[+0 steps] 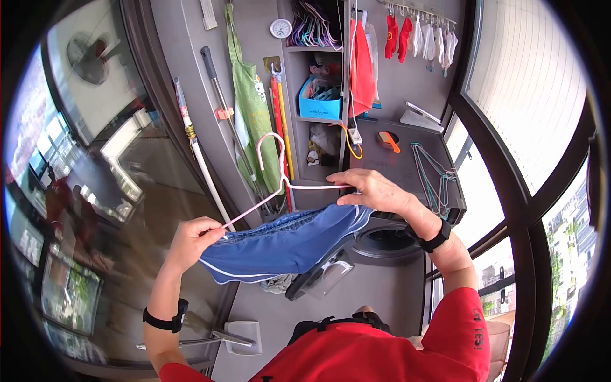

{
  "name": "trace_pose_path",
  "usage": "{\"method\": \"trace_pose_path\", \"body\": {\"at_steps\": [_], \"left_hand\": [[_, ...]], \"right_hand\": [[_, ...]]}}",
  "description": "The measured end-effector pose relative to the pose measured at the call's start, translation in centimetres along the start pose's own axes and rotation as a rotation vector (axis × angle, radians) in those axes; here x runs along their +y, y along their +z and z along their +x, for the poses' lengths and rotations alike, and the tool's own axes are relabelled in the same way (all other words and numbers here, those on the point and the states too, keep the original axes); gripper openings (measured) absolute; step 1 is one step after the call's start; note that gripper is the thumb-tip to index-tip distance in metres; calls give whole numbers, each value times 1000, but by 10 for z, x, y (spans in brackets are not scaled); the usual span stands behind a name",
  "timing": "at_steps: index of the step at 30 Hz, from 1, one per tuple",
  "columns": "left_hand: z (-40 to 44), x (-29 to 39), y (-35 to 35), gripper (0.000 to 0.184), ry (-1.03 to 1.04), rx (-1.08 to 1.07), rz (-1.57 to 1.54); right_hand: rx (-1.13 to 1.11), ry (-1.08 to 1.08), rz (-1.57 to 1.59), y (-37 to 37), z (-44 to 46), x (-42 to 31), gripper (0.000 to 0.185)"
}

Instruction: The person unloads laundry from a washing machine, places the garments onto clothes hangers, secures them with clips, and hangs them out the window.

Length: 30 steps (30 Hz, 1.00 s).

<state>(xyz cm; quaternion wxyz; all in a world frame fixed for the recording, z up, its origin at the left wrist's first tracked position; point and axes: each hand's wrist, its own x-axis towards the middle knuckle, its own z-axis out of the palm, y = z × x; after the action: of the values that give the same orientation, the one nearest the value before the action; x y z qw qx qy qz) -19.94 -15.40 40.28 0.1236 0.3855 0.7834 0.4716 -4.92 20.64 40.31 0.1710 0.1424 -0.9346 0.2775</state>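
The left hand point(196, 243) and the right hand point(372, 191) grip a pink-and-white hanger point(282, 184) near its two ends, fingers closed, with blue shorts point(289, 242) hanging from it by the waistband, perhaps clipped on. The hanger and shorts are in the air, in front of the near edge of the dark countertop point(391, 169), where green hangers point(433, 175) lie toward the right edge.

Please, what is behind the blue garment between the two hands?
Past the lower edge of the blue garment, an open door with a clear window and some greyish cloth show partly. The rest behind is covered.
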Motion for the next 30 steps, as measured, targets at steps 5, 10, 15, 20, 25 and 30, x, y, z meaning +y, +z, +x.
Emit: {"method": "trace_pose_path", "body": {"at_steps": [5,10,15,20,25,30], "left_hand": [[-10,-12,1,16,-15,67,167],[4,-6,32,14,113,243,352],[16,-25,44,7,50,339,304],[-1,-26,51,10,32,471,422],[-11,34,50,14,-291,515,513],[-13,46,66,11,-358,687,522]], "right_hand": [[75,-74,186,45,22,25,13],[20,-234,202,68,53,44,11],[-121,-367,268,73,84,71,17],[-27,-239,304,24,150,142,31],[138,172,-404,-6,270,306,19],[-1,489,-477,-20,330,379,20]]}}
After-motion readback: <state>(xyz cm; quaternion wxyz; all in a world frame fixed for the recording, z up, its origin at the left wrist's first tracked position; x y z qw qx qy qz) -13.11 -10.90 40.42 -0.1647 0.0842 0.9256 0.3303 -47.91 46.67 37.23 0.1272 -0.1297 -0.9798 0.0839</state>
